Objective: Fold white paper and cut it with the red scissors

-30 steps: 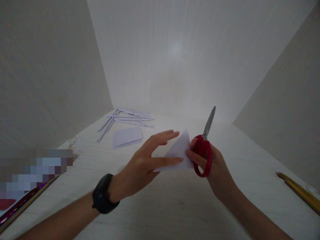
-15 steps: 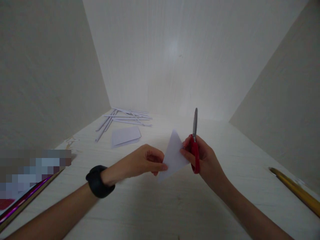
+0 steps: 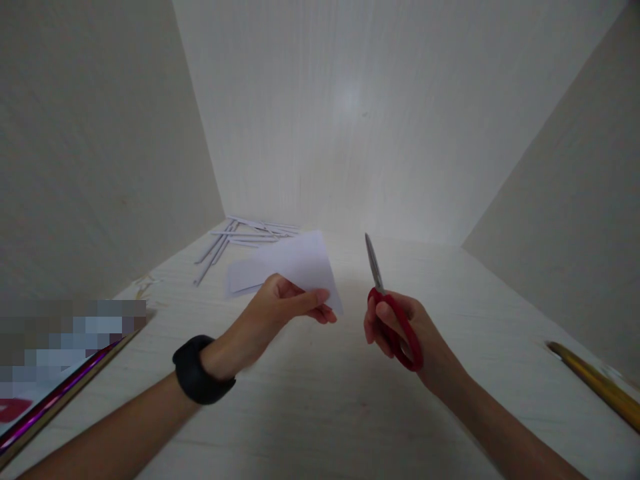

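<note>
The left hand (image 3: pixel 280 310) pinches a folded white paper sheet (image 3: pixel 303 265) aloft, clear of the red-handled scissors (image 3: pixel 390 313) gripped blades-closed in the right hand (image 3: pixel 405 330), just beside it.

1. A pixelated block (image 3: pixel 73 340) at the lower left of the frame hides whatever lies there.
2. The purple-edged book (image 3: pixel 47 407) beneath it is cut off by the left edge.
3. The yellow ruler (image 3: pixel 595 383) runs out at the right edge.
4. The folded paper (image 3: pixel 300 267) covers part of the flat sheet (image 3: pixel 240 277) behind it.
</note>
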A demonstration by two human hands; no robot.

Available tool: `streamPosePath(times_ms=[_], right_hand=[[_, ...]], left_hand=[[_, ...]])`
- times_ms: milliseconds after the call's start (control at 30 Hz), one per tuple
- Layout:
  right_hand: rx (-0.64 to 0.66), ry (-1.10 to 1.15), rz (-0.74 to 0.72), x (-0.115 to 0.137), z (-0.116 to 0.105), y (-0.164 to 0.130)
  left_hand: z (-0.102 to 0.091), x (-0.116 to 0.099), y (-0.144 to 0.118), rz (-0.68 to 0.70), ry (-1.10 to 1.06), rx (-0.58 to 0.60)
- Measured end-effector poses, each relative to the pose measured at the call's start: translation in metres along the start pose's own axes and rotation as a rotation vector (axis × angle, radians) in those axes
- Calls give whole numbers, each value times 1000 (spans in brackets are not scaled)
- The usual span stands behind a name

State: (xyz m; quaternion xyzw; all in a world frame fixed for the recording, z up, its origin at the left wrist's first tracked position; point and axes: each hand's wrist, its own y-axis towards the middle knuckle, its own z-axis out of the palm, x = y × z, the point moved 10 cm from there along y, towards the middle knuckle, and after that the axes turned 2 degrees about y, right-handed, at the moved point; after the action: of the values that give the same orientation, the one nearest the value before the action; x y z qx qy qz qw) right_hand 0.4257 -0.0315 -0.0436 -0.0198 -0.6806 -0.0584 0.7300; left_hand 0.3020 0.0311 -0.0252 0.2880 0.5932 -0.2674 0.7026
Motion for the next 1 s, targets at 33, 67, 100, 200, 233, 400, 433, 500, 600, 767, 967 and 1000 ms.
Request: streamPosePath(times_ms=[33, 67, 100, 200, 233, 400, 433, 500, 600, 767, 967, 1000], right_hand=[[31, 15, 9, 0, 6, -2], [44, 25, 18, 0, 10, -3], [43, 28, 29, 0, 13, -4], [6, -14, 56, -1, 16, -4], [-13, -28, 50, -2, 15, -3], [-58, 4, -22, -4, 12, 1], [-55, 12, -17, -6, 12, 0], [-45, 18, -8, -6, 14, -1], [-52, 21, -41, -2, 14, -3], [-43, 59, -25, -4, 17, -2], [104, 52, 89, -13, 26, -5], [184, 37, 117, -16, 32, -7]], left_hand=[[-2, -2, -1, 22, 8, -22], [-3, -4, -1, 40, 20, -43], [-4, -5, -1, 56, 34, -66], [-3, -3, -2, 59, 83, -122], [-1, -1, -2, 47, 95, -131], [8, 12, -2, -22, 104, -157], [8, 13, -2, -22, 103, -166], [9, 14, -2, -16, 99, -172], [12, 17, 0, -16, 79, -134], [24, 29, 2, -53, 146, 34], [19, 19, -1, -13, 206, -22], [16, 14, -2, 11, 212, -51]])
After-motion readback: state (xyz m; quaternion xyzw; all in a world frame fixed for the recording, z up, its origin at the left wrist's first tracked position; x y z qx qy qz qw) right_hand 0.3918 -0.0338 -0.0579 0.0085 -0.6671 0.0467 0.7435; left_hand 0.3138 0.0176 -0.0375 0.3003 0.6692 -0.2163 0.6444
